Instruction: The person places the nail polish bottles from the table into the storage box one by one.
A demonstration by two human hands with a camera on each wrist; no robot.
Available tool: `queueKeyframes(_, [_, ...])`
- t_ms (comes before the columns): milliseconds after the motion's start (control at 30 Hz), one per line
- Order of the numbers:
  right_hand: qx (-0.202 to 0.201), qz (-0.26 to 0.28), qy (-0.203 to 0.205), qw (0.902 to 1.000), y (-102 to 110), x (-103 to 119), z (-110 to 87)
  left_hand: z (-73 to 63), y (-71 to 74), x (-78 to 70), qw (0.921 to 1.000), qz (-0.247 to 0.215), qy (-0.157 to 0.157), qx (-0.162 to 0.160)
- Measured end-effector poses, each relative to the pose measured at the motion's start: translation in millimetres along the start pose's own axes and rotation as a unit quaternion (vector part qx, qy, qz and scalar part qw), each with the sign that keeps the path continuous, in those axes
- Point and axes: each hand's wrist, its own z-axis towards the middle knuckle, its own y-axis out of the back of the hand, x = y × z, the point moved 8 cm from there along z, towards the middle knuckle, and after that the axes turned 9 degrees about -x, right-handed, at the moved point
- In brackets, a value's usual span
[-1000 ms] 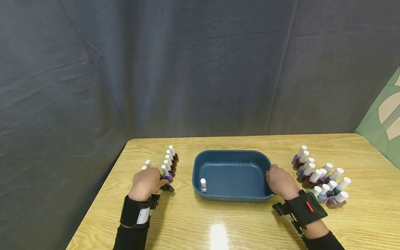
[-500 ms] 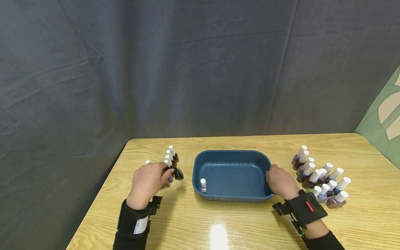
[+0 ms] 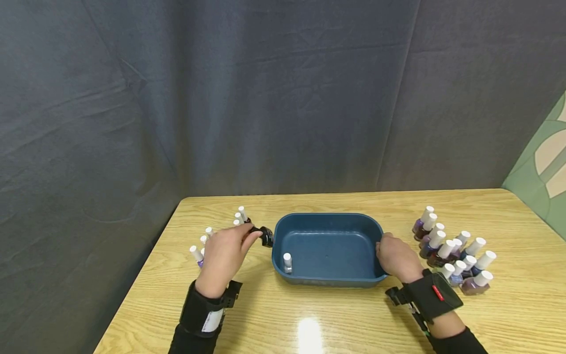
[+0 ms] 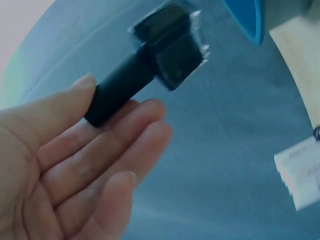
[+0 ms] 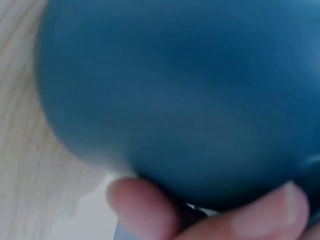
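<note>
My left hand (image 3: 224, 253) pinches a dark nail polish bottle (image 3: 267, 237) by its long black cap, between thumb and fingertips. The bottle's body points toward the left end of a blue plastic bin (image 3: 327, 282), right at its rim. In the left wrist view, the black cap (image 4: 120, 87) runs up to a squarish clear-edged body, and the other fingers are spread below. My right hand (image 3: 398, 256) grips the bin's right end; fingers (image 5: 145, 207) show against its blue wall in the right wrist view. Inside the bin, a clear white-capped bottle (image 3: 288, 263) stands in the front left corner.
White-capped nail polish bottles (image 3: 242, 213) stand in a row behind my left hand, which partly hides them. Several more bottles (image 3: 196, 254) are left of that hand. A larger cluster (image 3: 451, 250) stands right of the bin. A grey curtain (image 3: 287, 98) hangs behind the table.
My left hand has lifted the black-capped bottle from among the left bottles and carried it right and up to the bin's left rim. The right hand and bin have stayed put.
</note>
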Motion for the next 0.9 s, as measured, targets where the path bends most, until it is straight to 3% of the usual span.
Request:
queueKeyframes(133, [-0.007,-0.002,0.004,1.0,1.1,0.0,-0.3,1.6,-1.5,-15.8,0.9989,-0.019,-0.031,-0.029])
queueKeyframes(300, [-0.004,-0.004,0.0,1.0,0.2,-1.2,-0.2,2.4,-7.5,-34.6,0.9974,-0.017,-0.066,-0.025])
queueKeyframes(600, [0.008,0.004,-0.008,0.9999,-3.9,0.6,-1.0,-0.3,-32.3,-64.7,0.9922,-0.016,-0.117,0.04])
queueKeyframes(900, [-0.001,-0.001,-0.004,1.0,-0.4,0.0,-0.7,-1.9,-54.6,-65.3,0.9902,-0.012,-0.114,0.079])
